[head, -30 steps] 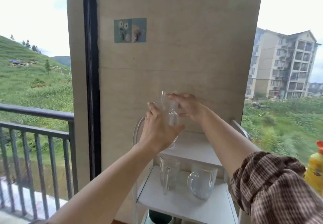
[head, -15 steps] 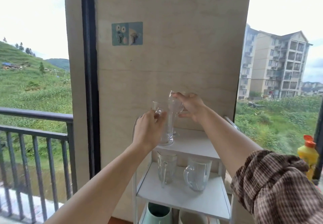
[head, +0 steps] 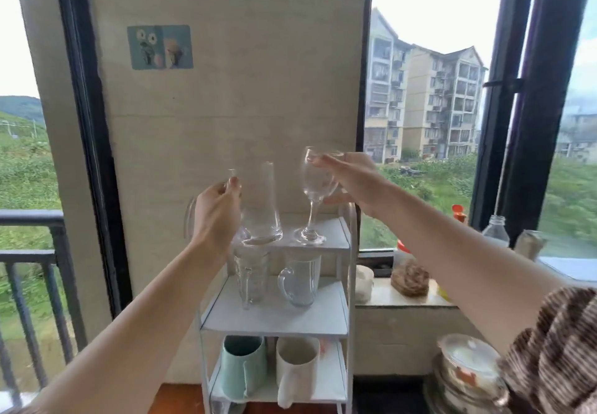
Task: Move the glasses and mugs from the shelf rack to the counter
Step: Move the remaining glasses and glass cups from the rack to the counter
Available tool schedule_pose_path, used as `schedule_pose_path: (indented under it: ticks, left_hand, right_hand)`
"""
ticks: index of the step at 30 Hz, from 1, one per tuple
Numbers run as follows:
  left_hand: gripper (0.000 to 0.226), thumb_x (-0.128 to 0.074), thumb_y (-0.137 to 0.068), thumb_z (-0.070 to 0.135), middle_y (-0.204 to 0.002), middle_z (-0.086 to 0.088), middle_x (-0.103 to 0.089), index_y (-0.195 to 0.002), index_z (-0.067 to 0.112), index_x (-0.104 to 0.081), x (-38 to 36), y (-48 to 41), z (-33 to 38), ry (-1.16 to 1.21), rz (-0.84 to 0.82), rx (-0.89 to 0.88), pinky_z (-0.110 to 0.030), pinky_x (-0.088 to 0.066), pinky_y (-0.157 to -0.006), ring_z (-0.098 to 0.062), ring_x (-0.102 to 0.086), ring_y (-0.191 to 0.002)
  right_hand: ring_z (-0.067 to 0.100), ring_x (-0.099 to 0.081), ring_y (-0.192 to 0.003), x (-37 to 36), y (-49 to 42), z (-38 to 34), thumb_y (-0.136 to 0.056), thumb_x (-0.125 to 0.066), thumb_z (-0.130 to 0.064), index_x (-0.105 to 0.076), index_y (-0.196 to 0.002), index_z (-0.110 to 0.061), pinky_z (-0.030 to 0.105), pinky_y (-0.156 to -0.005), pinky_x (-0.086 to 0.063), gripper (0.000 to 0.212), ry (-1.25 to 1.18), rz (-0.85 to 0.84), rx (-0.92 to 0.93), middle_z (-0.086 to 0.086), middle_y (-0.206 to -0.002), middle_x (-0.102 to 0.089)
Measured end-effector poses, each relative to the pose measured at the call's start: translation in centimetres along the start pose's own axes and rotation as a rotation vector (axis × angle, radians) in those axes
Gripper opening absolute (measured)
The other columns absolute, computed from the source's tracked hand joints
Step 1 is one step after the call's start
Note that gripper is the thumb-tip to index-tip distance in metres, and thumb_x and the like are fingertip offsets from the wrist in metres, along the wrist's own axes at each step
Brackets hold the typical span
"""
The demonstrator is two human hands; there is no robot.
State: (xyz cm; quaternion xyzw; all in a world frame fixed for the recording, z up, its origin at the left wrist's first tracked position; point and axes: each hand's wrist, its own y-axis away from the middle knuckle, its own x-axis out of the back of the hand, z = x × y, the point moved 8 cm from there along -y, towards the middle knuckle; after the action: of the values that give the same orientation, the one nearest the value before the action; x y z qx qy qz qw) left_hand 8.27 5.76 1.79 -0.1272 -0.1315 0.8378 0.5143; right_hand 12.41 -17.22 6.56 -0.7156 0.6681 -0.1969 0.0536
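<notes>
both hands (head: 214, 216) gripping glasses (head: 260, 206), white rack (head: 323, 234)

Soft daylight pours in from the windows (head: 429, 58) on both sides; the sky is blown out to white; the wall (head: 226, 90) between sits dimmer, evenly lit, with no hard shadows; wide-angle bending bows the frames (head: 504, 122) near the edges; the sleeve (head: 555, 358) at the lower right corner is smeared and soft.
</notes>
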Motion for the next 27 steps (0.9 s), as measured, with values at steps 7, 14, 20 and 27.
schedule_pose_path:
  ticks: [7,14,20,27]
  left_hand:
    - [0.021,-0.049,-0.097,0.029,-0.104,-0.009,-0.066,-0.088,0.016,-0.063,-6.9,8.7,2.2,0.106,-0.250,0.061,-0.050,-0.051,-0.087,-0.029,-0.063,-0.102]
    - [0.023,-0.042,-0.100,0.023,-0.115,-0.013,-0.064,-0.103,0.010,-0.061,-19.0,23.4,2.2,0.135,-0.535,0.178,-0.046,-0.049,-0.084,-0.031,-0.060,-0.106]
    - [0.023,-0.047,-0.096,0.026,-0.112,-0.015,-0.067,-0.096,0.010,-0.064,-29.5,40.0,1.1,0.134,-0.717,0.292,-0.052,-0.047,-0.093,-0.035,-0.061,-0.108]
    - [0.028,-0.055,-0.095,0.034,-0.092,-0.007,-0.068,-0.080,0.012,-0.065,-41.6,62.4,0.3,0.120,-1.032,0.392,-0.039,-0.049,-0.079,-0.024,-0.062,-0.083]
  right_hand:
    - [0.026,-0.067,-0.100,10.2,9.7,0.7,-0.082,-0.071,-0.035,-0.061,-0.113,-0.004,0.036,-0.069,-0.062,0.045,0.030,0.026,-0.059,0.012,-0.105,-0.065]
    - [0.024,-0.067,-0.100,24.5,24.1,4.8,-0.068,-0.081,-0.040,-0.058,-0.121,-0.006,0.037,-0.070,-0.060,0.067,0.067,0.161,-0.173,0.015,-0.113,-0.064]
    - [0.024,-0.070,-0.096,37.0,40.3,8.1,-0.062,-0.083,-0.045,-0.059,-0.118,-0.009,0.046,-0.082,-0.060,0.071,0.172,0.310,-0.294,0.010,-0.106,-0.070]
    - [0.018,-0.064,-0.091,50.5,61.8,12.3,-0.062,-0.086,-0.037,-0.054,-0.111,-0.015,0.042,-0.073,-0.060,0.062,0.120,0.650,-0.489,0.008,-0.109,-0.065]
